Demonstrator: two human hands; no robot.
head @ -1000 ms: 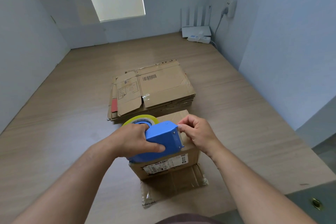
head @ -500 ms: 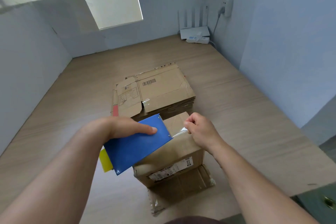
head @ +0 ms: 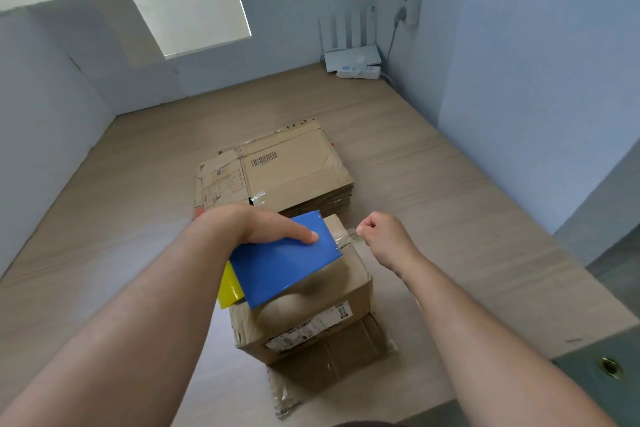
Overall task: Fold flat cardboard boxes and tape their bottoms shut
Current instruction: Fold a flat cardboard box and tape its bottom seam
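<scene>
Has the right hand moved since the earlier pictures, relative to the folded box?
Yes. The right hand, pinching the tape, went rightward: earlier over the cardboard box, now beyond its right edge.

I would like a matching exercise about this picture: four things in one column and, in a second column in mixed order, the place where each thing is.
Things
1. blue tape dispenser
2. end of the clear tape
3. stack of flat boxes
4. white router

Places
A. in the far corner of the wooden surface
B. pinched by the right hand
C. gripped by the left hand, over the folded box
D. lying behind the folded box

Pairs: 1-C, 2-B, 3-D, 4-A
</scene>
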